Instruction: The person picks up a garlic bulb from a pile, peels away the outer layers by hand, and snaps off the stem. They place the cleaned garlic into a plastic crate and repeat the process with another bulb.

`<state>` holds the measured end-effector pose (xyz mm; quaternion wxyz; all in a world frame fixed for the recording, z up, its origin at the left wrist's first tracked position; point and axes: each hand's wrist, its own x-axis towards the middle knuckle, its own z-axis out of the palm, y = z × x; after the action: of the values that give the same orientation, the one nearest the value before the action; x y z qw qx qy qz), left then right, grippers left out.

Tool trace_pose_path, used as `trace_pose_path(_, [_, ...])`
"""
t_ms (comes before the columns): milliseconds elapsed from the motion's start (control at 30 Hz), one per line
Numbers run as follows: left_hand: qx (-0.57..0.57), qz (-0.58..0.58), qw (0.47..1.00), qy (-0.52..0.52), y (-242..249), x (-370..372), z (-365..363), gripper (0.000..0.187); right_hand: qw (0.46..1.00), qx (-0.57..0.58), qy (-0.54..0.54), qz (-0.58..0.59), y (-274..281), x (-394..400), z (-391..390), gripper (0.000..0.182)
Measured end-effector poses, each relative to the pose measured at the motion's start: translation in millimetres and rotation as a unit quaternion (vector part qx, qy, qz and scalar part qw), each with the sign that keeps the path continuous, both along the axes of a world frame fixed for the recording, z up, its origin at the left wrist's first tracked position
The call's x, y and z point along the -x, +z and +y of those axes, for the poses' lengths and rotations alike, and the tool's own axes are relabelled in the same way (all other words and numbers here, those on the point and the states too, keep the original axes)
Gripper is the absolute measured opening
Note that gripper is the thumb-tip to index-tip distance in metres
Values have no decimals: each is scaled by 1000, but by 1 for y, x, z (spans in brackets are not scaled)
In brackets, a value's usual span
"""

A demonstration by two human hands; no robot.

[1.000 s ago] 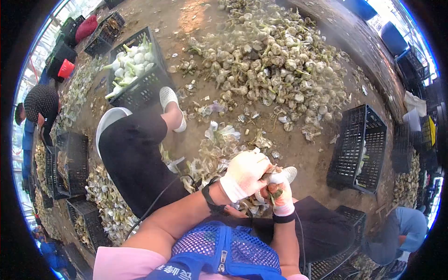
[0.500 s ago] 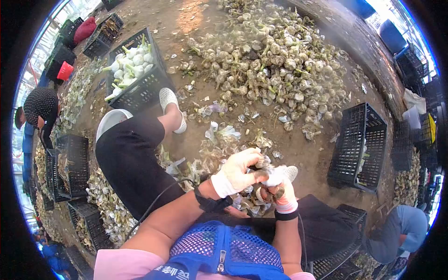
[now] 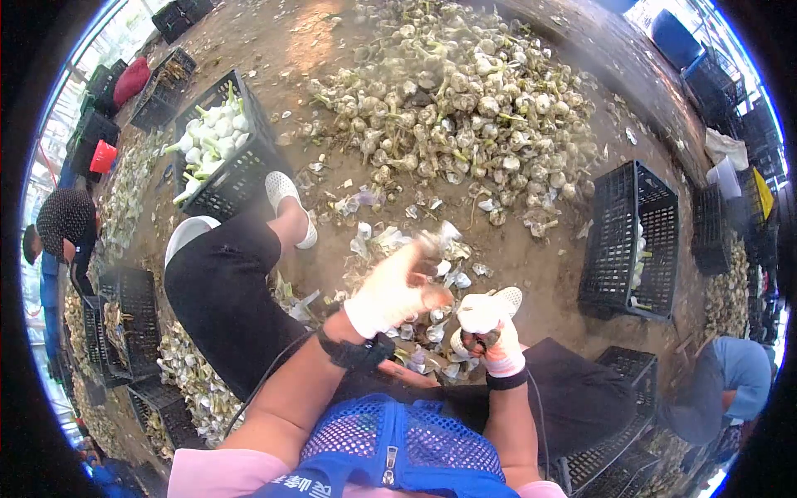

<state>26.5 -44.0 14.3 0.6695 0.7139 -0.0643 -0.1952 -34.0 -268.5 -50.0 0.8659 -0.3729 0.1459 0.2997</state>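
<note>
A white garlic bulb [image 3: 478, 315] sits in my right hand [image 3: 503, 353], whose gloved fingers are curled round it. To its left, apart from the bulb, is my left hand [image 3: 390, 290], in a pale glove with thumb and fingers spread. Its fingertips are blurred by motion; a scrap of skin may be by them. Under both hands, loose garlic skins [image 3: 432, 332] litter the ground between my legs.
A large heap of untrimmed garlic [image 3: 465, 108] lies ahead. A black crate of white garlic [image 3: 220, 187] stands ahead left; another black crate [image 3: 610, 249], holding a few bulbs, stands right. A bent-over person [image 3: 70, 220] is left, another person [image 3: 730, 382] right.
My left hand has pulled away from the bulb to the left and up, and its fingers have opened from a pinch. My right hand keeps the bulb, slightly lower.
</note>
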Motion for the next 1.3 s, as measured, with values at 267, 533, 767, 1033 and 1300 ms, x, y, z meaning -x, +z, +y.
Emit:
trace_pose_path(267, [104,75,975,181,-9,-16,-26,19,992,124,38,0,-8,3,3,62])
trace_pose_path(533, [-221,-46,974,6,-82,-15,-27,27,901,-190,-347,-175,29,-38,-38,58])
trace_pose_path(767, [20,161,983,-83,-73,-20,-9,34,931,294,-100,-193,-42,-57,60,23])
trace_pose_path(1033, [-525,-86,831,160,-165,-159,60,48,784,549,196,-214,-73,-84,92,52])
trace_pose_path(1300, [-642,-60,749,-153,-235,-314,13,47,943,327,68,6,-86,-93,70,24])
